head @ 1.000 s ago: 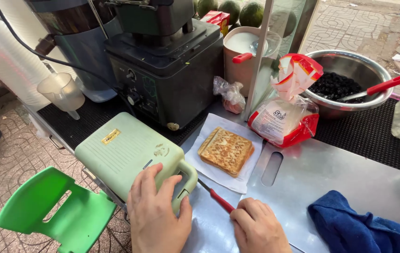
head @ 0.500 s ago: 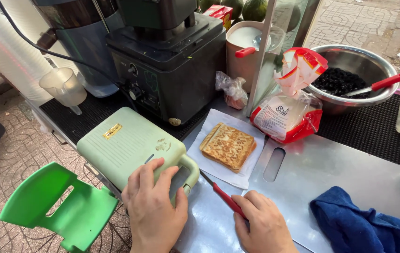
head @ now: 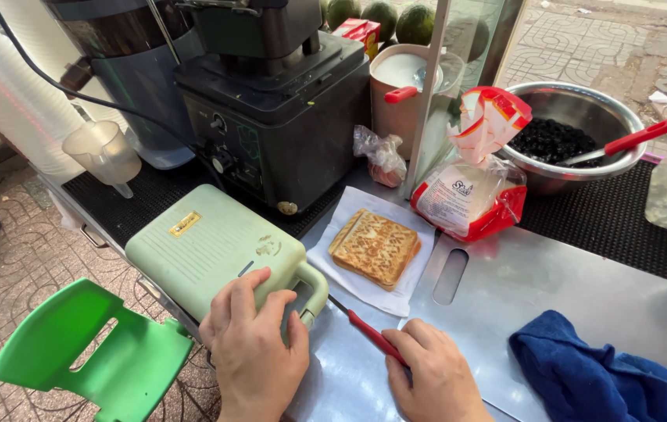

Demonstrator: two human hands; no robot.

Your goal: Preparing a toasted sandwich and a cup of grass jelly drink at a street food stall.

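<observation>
The left hand (head: 253, 355) lies flat, fingers spread, on the closed green press (head: 220, 254) at its handle end. The right hand (head: 436, 379) is curled around the red handle of a knife (head: 364, 328), whose blade points to 10 o'clock, towards the gap beside the press handle. The sandwich (head: 374, 248) sits on white paper (head: 353, 283) at 12 o'clock from the knife, just beside the press.

Risks, as I judge them: the blade tip lies near the left hand's fingers, so a slip along the steel worktop (head: 568, 289) could nick them. The press overhangs the worktop edge above the green chair (head: 87, 355); a hard push at the handle end might tip it off. If the press is hot, the flat palm could get burned. The paper edge lies close to the blade and could be dragged, taking the sandwich with it.

Count: 1 press, 1 knife, 1 sandwich, 1 paper sheet, 1 bread bag (head: 470, 195) at 1 o'clock, 1 steel bowl (head: 583, 105) of dark pearls, 1 blue cloth (head: 591, 375), 1 black machine (head: 278, 117), 1 chair.
</observation>
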